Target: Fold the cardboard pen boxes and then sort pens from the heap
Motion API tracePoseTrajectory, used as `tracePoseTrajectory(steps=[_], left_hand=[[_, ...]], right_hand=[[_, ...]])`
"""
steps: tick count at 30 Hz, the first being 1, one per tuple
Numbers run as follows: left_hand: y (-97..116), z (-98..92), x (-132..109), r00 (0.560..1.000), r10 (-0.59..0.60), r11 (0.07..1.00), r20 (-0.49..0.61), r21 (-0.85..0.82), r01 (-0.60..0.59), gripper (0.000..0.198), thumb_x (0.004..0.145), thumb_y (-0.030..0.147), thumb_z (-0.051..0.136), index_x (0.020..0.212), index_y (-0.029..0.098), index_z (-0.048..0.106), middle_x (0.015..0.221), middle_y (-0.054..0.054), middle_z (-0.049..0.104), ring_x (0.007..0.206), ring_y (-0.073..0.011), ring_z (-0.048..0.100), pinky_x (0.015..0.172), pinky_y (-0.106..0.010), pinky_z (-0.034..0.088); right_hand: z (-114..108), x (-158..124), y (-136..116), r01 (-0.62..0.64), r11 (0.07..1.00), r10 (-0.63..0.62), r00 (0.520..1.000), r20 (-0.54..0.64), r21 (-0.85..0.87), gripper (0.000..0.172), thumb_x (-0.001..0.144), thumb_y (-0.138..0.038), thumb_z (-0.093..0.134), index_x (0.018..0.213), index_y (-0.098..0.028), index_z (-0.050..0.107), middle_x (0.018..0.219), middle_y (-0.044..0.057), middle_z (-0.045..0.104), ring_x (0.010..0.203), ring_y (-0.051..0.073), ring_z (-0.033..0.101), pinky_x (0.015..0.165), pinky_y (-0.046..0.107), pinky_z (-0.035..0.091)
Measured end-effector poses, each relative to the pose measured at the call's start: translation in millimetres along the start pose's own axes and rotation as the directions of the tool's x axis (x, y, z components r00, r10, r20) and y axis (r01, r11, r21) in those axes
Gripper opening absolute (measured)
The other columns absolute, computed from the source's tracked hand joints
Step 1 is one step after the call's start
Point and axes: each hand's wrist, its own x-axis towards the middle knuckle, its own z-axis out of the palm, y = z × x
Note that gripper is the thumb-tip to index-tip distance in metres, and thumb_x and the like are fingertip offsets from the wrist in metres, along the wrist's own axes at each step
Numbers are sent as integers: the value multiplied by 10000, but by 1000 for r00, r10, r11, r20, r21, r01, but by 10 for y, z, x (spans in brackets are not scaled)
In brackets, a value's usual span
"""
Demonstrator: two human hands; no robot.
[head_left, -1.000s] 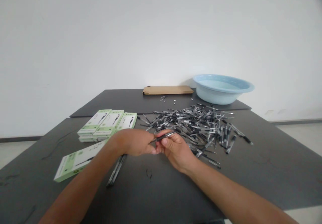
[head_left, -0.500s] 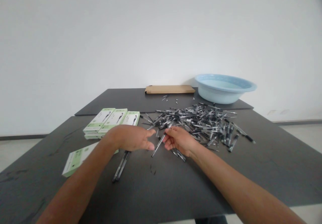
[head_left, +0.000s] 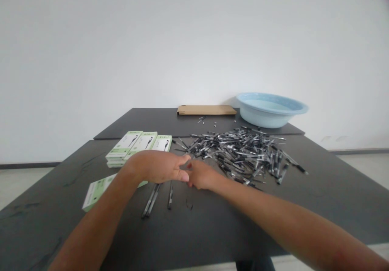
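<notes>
My left hand [head_left: 159, 167] is held palm down over the table. Its thumb and index finger are stretched out and apart; the other fingers are hidden. Below it, the ends of two dark pens [head_left: 151, 201] lie side by side, and a single pen [head_left: 170, 196] extends from under the hand just right of them. Whether the hidden fingers touch these pens, I cannot tell. My right hand [head_left: 200, 175] meets the left fingertips, its fingers curled; what they hold, if anything, is hidden. A large heap of black and clear pens [head_left: 243, 151] spreads beyond the right hand.
Green and white pen boxes [head_left: 142, 142] are stacked on the left. Another box [head_left: 96, 192] lies nearer, partly behind my left forearm. At the back are a flat cardboard piece [head_left: 206, 110] and a light blue basin [head_left: 267, 119]. Small loose parts [head_left: 214, 124] lie near the cardboard.
My right hand has moved left to the left fingertips; the pen it held no longer shows in its fingers. A single pen now shows beside the two below my left hand.
</notes>
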Motion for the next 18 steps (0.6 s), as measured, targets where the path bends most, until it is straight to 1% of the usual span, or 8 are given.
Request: tracePoseTrajectory(steps=[2, 3, 5, 7, 10, 13, 15, 18], left_hand=[[8, -2, 0, 1000, -26, 1000, 11, 17, 26, 629, 936, 430, 439, 1466, 129, 282, 1120, -115, 690, 958, -250, 641, 760, -274, 442], [13, -2, 4, 999, -41, 999, 19, 24, 40, 627, 937, 426, 442, 1471, 141, 277, 1135, -115, 684, 964, -252, 640, 761, -277, 442], [20, -3, 18, 998, -54, 998, 25, 35, 54, 636, 938, 435, 443, 1479, 152, 263, 1221, -132, 640, 1033, -263, 619, 801, -291, 439], [18, -2, 38, 998, -51, 998, 20, 40, 51, 639, 941, 450, 436, 1480, 150, 266, 1309, -153, 573, 1124, -278, 572, 863, -309, 423], [-1, 0, 71, 999, -49, 998, 22, 34, 48, 628, 943, 442, 429, 1474, 139, 281, 1340, -159, 542, 1170, -283, 541, 909, -323, 407], [-39, 3, 95, 998, -49, 998, 36, 33, 48, 611, 947, 421, 413, 1467, 123, 293, 1333, -158, 548, 1171, -276, 543, 919, -323, 408], [-69, 6, 103, 999, -40, 999, 31, 38, 39, 611, 954, 427, 393, 1468, 114, 288, 1379, -158, 498, 1212, -267, 511, 951, -310, 389], [-91, 12, 112, 999, -47, 998, 13, 51, 46, 618, 953, 449, 386, 1472, 130, 285, 1414, -152, 455, 1240, -273, 484, 972, -313, 379]], right_hand=[[19, -72, 28, 124, 972, -144, 986, -88, -199, 355, 725, -306, 656, 1065, -212, 612, 940, 93, 714, 849, 251, 669, 701, 338, 494], [44, -103, 39, 194, 928, -232, 969, -87, -319, 415, 733, -323, 653, 1131, -226, 590, 1037, 98, 694, 951, 273, 650, 774, 370, 487], [125, -142, 39, 310, 804, -369, 929, -18, -507, 485, 757, -368, 634, 1215, -227, 554, 1173, 116, 641, 1064, 309, 608, 857, 422, 470], [236, -148, 4, 365, 734, -418, 908, 42, -573, 538, 773, -395, 627, 1268, -213, 519, 1260, 137, 583, 1121, 324, 574, 892, 441, 464], [406, -138, -87, 362, 712, -431, 902, 33, -602, 579, 793, -392, 625, 1312, -179, 480, 1287, 167, 551, 1154, 334, 547, 915, 452, 461], [478, -176, -151, 320, 744, -412, 911, -25, -587, 581, 797, -414, 630, 1303, -166, 487, 1257, 178, 567, 1134, 336, 556, 900, 449, 468], [417, -239, -151, 245, 777, -352, 933, -79, -580, 534, 791, -441, 631, 1238, -163, 539, 1175, 179, 609, 1057, 337, 597, 838, 442, 486], [128, -330, -93, 138, 761, -293, 945, -145, -633, 387, 818, -420, 588, 1110, -166, 598, 1052, 168, 651, 931, 319, 639, 740, 411, 484]])
